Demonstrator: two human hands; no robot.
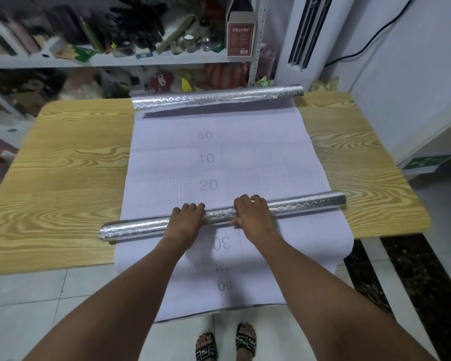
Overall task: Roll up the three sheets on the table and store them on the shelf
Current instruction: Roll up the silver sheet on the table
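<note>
A white gridded sheet (258, 162) with printed numbers lies down the middle of the wooden table (68, 178) and hangs over its near edge. A silver foil roll (307, 203) lies across the sheet near me. My left hand (186, 221) and my right hand (253, 216) both grip this roll near its middle, fingers curled over the top. The sheet's far end is curled into a second silver roll (216, 96) at the table's back edge.
A white shelf (115, 61) crowded with bottles, jars, a red box (240, 39) and soft toys stands behind the table. A white air conditioner (305, 32) stands at the back right. Tiled floor and my sandalled feet (225, 342) are below.
</note>
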